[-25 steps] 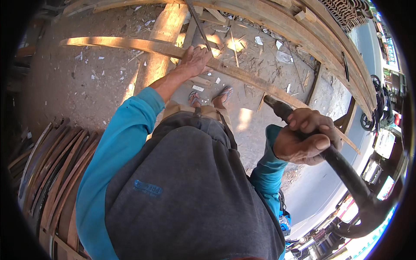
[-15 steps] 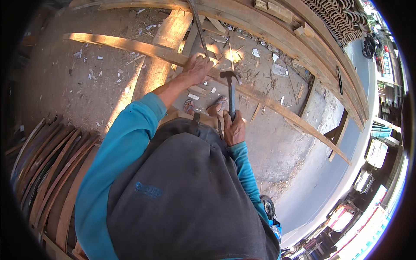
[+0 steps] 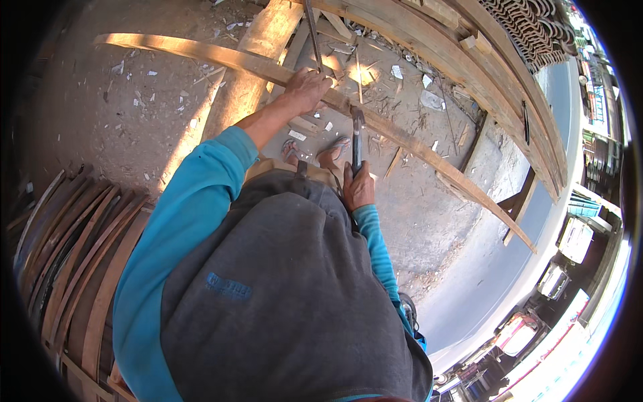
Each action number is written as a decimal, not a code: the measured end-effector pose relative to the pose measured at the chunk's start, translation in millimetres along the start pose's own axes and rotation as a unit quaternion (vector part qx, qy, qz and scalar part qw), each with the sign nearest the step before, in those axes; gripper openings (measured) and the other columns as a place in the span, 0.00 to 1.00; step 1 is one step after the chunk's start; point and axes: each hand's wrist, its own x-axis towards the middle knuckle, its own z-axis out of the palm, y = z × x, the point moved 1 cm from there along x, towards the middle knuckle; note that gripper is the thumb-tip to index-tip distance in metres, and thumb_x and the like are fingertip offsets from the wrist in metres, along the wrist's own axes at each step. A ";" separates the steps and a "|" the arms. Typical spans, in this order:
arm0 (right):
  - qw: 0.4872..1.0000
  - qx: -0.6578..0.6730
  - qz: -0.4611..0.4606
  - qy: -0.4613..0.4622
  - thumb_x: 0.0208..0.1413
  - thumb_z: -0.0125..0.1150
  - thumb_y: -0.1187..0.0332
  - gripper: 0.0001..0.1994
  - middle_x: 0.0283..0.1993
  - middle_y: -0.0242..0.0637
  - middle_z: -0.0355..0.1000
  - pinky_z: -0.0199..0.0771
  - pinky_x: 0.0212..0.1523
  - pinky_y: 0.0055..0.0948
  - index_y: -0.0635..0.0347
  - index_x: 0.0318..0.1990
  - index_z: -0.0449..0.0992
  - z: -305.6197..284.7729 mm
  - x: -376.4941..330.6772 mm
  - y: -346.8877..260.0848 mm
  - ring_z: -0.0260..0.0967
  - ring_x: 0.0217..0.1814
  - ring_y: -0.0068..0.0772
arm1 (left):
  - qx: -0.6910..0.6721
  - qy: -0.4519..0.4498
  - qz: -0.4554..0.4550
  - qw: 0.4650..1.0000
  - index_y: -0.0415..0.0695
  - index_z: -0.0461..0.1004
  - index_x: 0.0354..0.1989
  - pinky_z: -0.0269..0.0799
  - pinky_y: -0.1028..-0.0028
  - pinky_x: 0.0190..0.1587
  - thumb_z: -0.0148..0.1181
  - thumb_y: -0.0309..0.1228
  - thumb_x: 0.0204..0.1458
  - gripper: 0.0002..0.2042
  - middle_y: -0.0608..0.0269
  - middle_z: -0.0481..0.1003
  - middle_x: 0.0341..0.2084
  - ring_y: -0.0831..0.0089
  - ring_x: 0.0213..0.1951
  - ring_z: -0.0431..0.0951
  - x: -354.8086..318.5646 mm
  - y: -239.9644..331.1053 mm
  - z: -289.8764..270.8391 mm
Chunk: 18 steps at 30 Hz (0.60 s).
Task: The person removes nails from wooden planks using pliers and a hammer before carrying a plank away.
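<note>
My left hand (image 3: 307, 90) is closed over a long wooden strip (image 3: 422, 153), which runs crosswise in front of me. A thin dark metal bar (image 3: 313, 33) reaches down to the knuckles of that hand. Whether the fingers also hold the bar is hidden. My right hand (image 3: 359, 186) grips the handle of a claw hammer (image 3: 357, 144). The hammer points away from me, its head at the near edge of the strip, right of my left hand. I cannot tell if they touch.
A thick round log (image 3: 251, 74) lies under the strip. Long beams (image 3: 462, 67) are stacked at the far right. Curved wooden pieces (image 3: 87, 241) lean in a row at the near left. Chips and scraps litter the ground around my sandalled feet (image 3: 333, 153). A road (image 3: 469, 295) passes on the right.
The hammer has turned in my right hand, and its head now lies at the strip. My left hand keeps its place on the strip. The whole view has shifted slightly.
</note>
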 end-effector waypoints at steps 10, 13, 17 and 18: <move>0.797 0.401 -0.326 0.313 0.67 0.57 0.53 0.17 0.30 0.35 0.67 0.69 0.24 0.28 0.59 0.44 0.66 -190.3 2.3 -176.6 0.65 0.25 0.27 | -0.010 0.022 -0.003 1.000 0.45 0.70 0.48 0.63 0.56 0.55 0.74 0.40 0.44 0.25 0.55 0.73 0.47 0.57 0.55 0.73 -7.7 -17.9 16.2; 0.649 0.454 -0.473 0.386 0.68 0.54 0.52 0.18 0.28 0.33 0.62 0.70 0.21 0.29 0.58 0.46 0.65 -196.2 5.9 -173.0 0.61 0.19 0.29 | 0.005 0.024 -0.005 1.000 0.45 0.70 0.48 0.63 0.56 0.55 0.74 0.40 0.44 0.25 0.54 0.74 0.46 0.56 0.55 0.72 -8.6 -9.8 9.0; 0.994 0.040 -0.008 0.101 0.64 0.59 0.56 0.17 0.25 0.59 0.72 0.70 0.31 0.53 0.62 0.40 0.67 -37.0 -2.2 -36.1 0.71 0.28 0.63 | -0.004 -0.021 -0.012 1.000 0.46 0.71 0.48 0.63 0.57 0.54 0.75 0.39 0.43 0.25 0.55 0.74 0.45 0.56 0.55 0.72 1.7 -4.4 -1.2; 1.000 -0.001 0.008 0.003 0.64 0.58 0.55 0.19 0.30 0.68 0.70 0.69 0.33 0.54 0.66 0.41 0.67 3.9 5.1 9.6 0.69 0.34 0.73 | -0.015 -0.011 -0.005 1.000 0.46 0.71 0.48 0.63 0.57 0.54 0.75 0.39 0.43 0.25 0.56 0.75 0.44 0.57 0.55 0.73 4.3 -1.3 1.8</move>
